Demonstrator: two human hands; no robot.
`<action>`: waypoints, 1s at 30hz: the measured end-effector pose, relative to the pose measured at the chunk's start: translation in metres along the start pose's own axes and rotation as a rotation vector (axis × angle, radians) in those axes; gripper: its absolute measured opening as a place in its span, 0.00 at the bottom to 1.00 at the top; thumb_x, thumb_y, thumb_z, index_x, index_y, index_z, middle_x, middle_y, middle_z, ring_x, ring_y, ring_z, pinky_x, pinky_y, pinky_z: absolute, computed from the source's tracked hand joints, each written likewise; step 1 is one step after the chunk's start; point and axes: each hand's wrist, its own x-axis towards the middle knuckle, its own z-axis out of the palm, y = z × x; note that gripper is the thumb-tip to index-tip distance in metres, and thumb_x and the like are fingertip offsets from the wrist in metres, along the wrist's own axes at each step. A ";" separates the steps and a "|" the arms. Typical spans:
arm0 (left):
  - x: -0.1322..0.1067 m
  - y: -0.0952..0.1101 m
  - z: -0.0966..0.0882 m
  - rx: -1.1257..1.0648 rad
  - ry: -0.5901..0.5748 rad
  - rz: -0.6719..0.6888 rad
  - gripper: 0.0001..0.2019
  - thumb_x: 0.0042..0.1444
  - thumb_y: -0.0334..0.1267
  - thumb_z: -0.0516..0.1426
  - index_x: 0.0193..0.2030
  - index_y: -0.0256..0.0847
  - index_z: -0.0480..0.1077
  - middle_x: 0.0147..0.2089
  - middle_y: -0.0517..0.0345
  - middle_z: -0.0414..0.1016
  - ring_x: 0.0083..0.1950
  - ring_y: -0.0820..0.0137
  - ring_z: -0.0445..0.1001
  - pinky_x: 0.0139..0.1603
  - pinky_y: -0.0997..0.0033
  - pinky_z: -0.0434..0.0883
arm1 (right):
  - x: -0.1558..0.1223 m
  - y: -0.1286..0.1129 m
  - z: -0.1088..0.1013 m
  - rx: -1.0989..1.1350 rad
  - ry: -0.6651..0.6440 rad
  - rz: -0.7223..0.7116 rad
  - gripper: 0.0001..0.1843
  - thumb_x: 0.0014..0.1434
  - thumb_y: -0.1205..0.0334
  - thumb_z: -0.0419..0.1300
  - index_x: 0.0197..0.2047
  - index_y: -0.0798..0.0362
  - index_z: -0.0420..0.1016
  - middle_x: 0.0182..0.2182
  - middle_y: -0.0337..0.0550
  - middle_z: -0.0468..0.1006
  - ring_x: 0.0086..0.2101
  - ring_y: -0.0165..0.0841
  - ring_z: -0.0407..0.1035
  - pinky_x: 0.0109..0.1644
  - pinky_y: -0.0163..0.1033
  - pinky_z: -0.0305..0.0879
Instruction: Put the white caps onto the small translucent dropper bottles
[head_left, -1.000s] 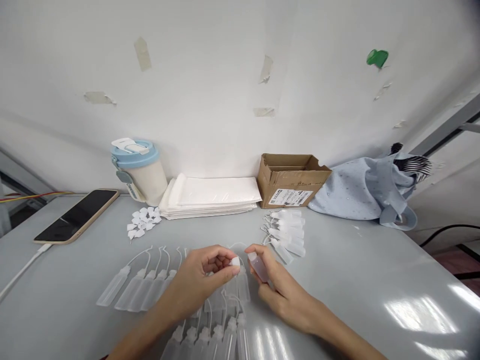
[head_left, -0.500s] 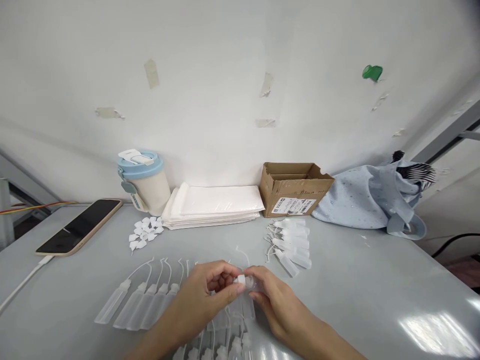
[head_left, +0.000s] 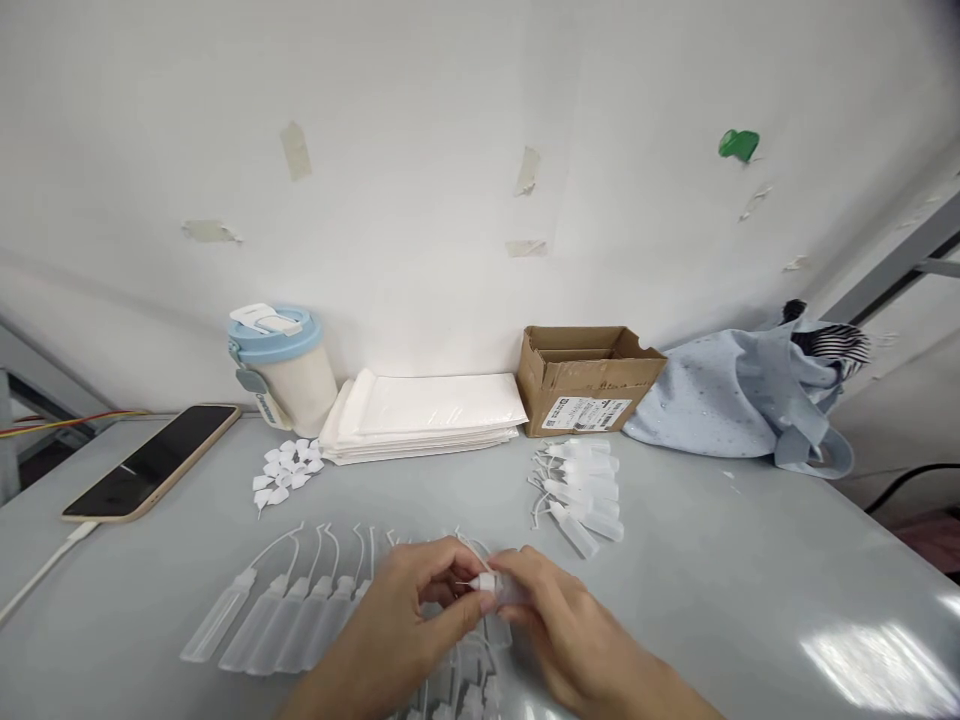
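My left hand (head_left: 420,605) pinches a small white cap (head_left: 486,581) between thumb and forefinger. Right beside it, my right hand (head_left: 559,620) is closed round a small translucent squeeze bottle (head_left: 504,592), whose neck meets the cap. Both hands hover low over the grey table (head_left: 705,580), above a row of empty translucent bottles with tethered caps (head_left: 277,615). More of these bottles lie under my hands at the bottom edge.
A pile of capped bottles (head_left: 581,485) lies right of centre. Loose white caps (head_left: 286,467), a phone on a cable (head_left: 154,460), a blue-lidded cup (head_left: 283,365), stacked white pouches (head_left: 427,412), a cardboard box (head_left: 589,378) and a blue cloth bag (head_left: 750,395) line the back wall.
My hands came together: cap and bottle, held apart a second ago, now meet. The view has tilted up slightly, so hands sit lower in frame.
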 end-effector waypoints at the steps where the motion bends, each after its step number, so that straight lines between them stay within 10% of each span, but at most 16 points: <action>1: 0.000 0.000 0.000 0.042 0.019 0.062 0.04 0.53 0.34 0.55 0.32 0.38 0.71 0.30 0.58 0.73 0.32 0.70 0.71 0.35 0.73 0.69 | 0.000 -0.003 -0.003 0.071 -0.019 0.069 0.19 0.63 0.72 0.45 0.56 0.52 0.53 0.42 0.49 0.74 0.37 0.33 0.70 0.39 0.36 0.69; 6: 0.001 -0.002 -0.002 0.118 0.016 0.281 0.07 0.55 0.32 0.55 0.36 0.39 0.75 0.31 0.56 0.75 0.33 0.71 0.70 0.33 0.74 0.66 | 0.001 -0.012 -0.010 0.277 -0.045 0.341 0.15 0.65 0.61 0.47 0.55 0.48 0.55 0.35 0.40 0.77 0.34 0.33 0.71 0.37 0.36 0.67; 17: 0.000 0.005 -0.002 -0.124 -0.011 -0.067 0.08 0.54 0.39 0.57 0.33 0.38 0.75 0.26 0.62 0.70 0.26 0.74 0.68 0.29 0.75 0.67 | 0.003 -0.014 -0.006 0.359 -0.016 0.293 0.12 0.66 0.59 0.45 0.53 0.46 0.54 0.38 0.43 0.77 0.33 0.32 0.70 0.37 0.36 0.65; 30: -0.001 0.009 -0.002 -0.092 -0.061 0.040 0.06 0.54 0.36 0.57 0.32 0.40 0.77 0.31 0.57 0.73 0.31 0.70 0.71 0.31 0.74 0.68 | 0.009 -0.005 -0.008 0.947 -0.064 0.498 0.22 0.61 0.48 0.54 0.52 0.50 0.54 0.27 0.35 0.70 0.24 0.26 0.57 0.29 0.32 0.53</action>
